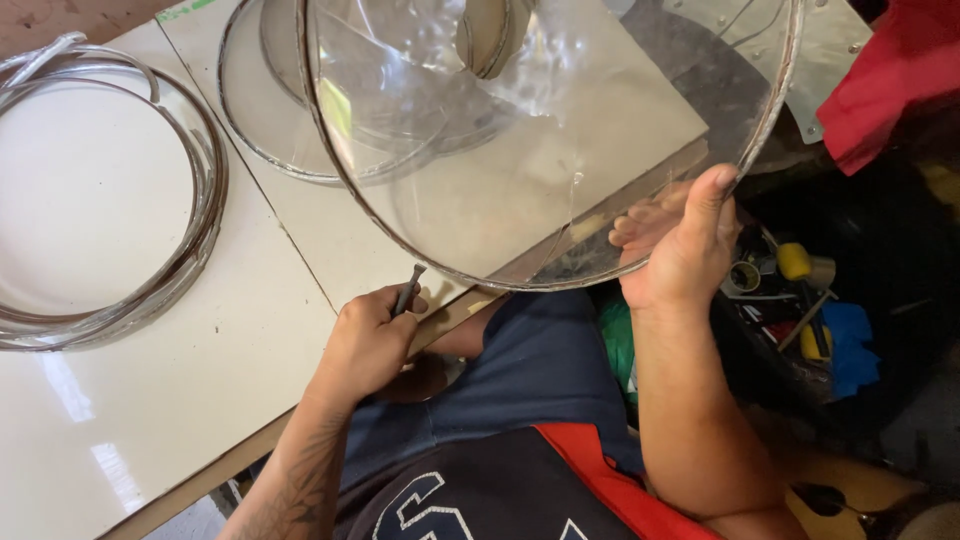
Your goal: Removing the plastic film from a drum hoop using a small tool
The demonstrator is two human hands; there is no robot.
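over a pale worktop (150, 400) we look down at our own two bare hands. our right hand (680, 250) grips the lower right rim of a large clear plastic disc with a metal edge (520, 150); the thumb presses on the near face of the rim and the fingers wrap behind it, seen through the plastic. the disc is held up and tilted toward us, its lower edge just above the near edge of the table. our left hand (368, 345) is closed around a thin dark tool (408, 290) whose tip points up toward the disc's lower rim, close to it; we cannot tell whether they touch. on the table to the left lies a coil of thin metal rings (195, 235). behind the held disc a second round clear disc (260, 110) lies flat on the table. to the right, below the table, a cluttered tool tray (790, 300) holds a yellow-handled tool (795, 262) and a blue cloth (850, 345). red fabric (890, 80) shows at the upper right.
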